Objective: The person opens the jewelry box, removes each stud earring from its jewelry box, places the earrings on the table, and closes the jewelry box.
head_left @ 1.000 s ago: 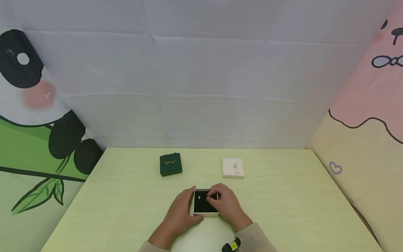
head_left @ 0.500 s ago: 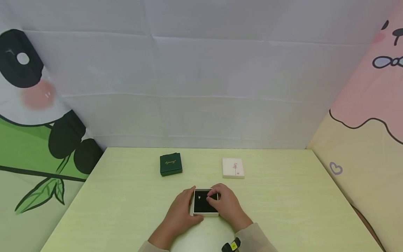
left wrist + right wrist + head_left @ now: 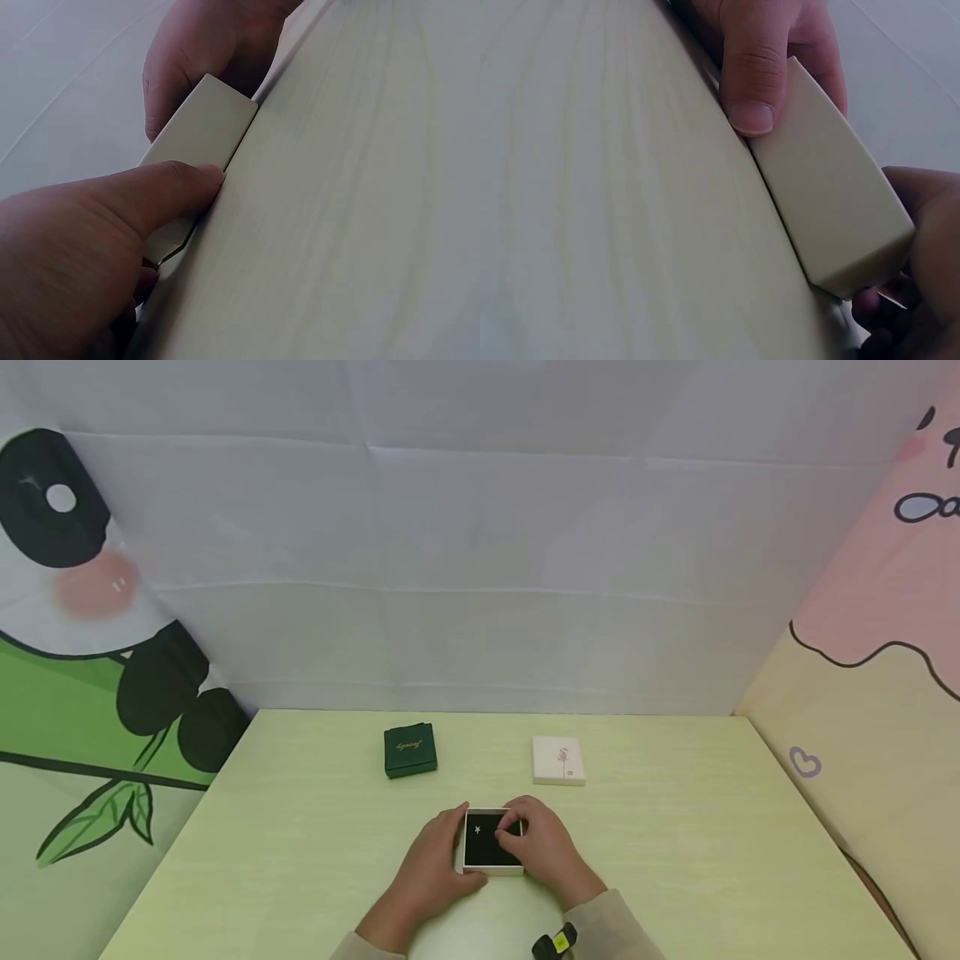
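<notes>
**Fingertip work over black insert point(image 3: 483, 853)**

With right hand point(image 3: 542, 842): thumb and finger together above insert's right part; cannot tell whether anything between. With left hand point(image 3: 435, 862): clamped on left end of open white box point(image 3: 507, 871), thumb at near wall. On insert, left: small silvery piece point(image 3: 477, 830). Underneath, pale table point(image 3: 300, 843). Farther: green box point(image 3: 410, 752) left, flower-printed box point(image 3: 558, 760) right.

Right hand point(image 3: 547, 843), hiding the three-o'clock part of the white, black-lined rectangular box point(image 3: 492, 872); any object between the fingertips point(image 3: 505, 821) indiscernible. Pink printed cartoon figure point(image 3: 885, 593), cropped toward two o'clock.
</notes>
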### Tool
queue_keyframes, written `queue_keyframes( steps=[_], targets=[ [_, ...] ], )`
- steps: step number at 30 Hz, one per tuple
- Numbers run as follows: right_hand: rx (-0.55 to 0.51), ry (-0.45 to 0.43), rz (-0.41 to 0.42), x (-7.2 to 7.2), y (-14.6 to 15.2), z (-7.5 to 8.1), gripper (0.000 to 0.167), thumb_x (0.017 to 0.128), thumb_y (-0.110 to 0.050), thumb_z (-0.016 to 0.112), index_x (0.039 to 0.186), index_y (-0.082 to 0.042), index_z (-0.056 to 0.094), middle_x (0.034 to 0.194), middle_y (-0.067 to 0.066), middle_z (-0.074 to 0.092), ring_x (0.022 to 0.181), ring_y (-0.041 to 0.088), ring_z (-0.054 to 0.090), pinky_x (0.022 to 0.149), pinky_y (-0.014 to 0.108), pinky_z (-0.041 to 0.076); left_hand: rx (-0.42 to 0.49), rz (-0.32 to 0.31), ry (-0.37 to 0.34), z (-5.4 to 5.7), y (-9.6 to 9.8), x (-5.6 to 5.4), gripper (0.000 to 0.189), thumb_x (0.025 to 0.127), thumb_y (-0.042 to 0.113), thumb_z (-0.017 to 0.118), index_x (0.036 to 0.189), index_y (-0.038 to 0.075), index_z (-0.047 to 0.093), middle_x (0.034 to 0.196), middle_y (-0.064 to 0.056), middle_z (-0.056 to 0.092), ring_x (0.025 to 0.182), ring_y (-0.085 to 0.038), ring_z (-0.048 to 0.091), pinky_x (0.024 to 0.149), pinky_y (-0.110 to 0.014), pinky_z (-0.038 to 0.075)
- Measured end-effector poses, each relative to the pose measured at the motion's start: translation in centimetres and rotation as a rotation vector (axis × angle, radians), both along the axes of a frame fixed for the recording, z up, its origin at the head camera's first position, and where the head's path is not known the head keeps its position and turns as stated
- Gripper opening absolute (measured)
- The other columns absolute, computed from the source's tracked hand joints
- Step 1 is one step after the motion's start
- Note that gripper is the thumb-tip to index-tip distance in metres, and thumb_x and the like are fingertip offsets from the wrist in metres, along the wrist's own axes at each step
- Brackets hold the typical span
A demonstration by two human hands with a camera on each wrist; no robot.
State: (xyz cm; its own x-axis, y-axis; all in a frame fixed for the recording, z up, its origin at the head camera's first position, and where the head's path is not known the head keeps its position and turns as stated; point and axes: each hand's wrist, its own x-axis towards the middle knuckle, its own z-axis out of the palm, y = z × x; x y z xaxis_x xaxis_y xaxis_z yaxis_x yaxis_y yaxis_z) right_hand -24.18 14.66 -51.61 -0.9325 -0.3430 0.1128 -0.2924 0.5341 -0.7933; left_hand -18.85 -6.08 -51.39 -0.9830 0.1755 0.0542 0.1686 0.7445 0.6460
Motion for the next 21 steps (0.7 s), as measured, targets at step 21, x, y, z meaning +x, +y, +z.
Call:
queue_keyframes(
  steps=[21],
  targets=[
    [-0.090,-0.067,0.111,-2.1,1.9,-0.2,0.015,0.092,-0.021,0.077,0.080,-0.027,0.070,0.127,-0.002,0.063,0.084,0.013,0.057,0.078,0.030,0.047,0.003,0.023,0.020,0.3,0.9,-1.2,0.101,0.074,0.034,0.091,0.155,0.002,0.040,0.148,-0.013,0.051,0.135,-0.034,0.048,0.111,-0.053,0.039]
  ],
)
